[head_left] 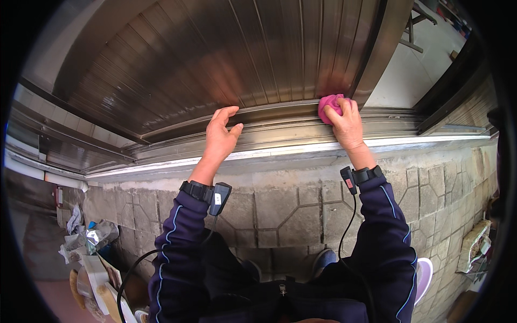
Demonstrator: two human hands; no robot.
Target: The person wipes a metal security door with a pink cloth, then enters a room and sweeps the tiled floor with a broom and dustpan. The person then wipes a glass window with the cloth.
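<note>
A crumpled pink cloth (328,105) is gripped in my right hand (347,123), pressed against the lower edge of a brown metal sliding door (231,54) near its right end. My left hand (221,132) is empty, its fingers apart and bent toward the door's bottom rail. Below both hands runs the metal sill track (285,132), with long parallel grooves. The palm side of my right hand and part of the cloth are hidden.
Grey patterned paving (280,215) lies below the sill. Bags and boards (99,237) are piled at the lower left. A pale purple basin rim (424,277) shows beside my right sleeve. Right of the door, an opening shows a pale floor (401,81). Cables hang from both wrist devices.
</note>
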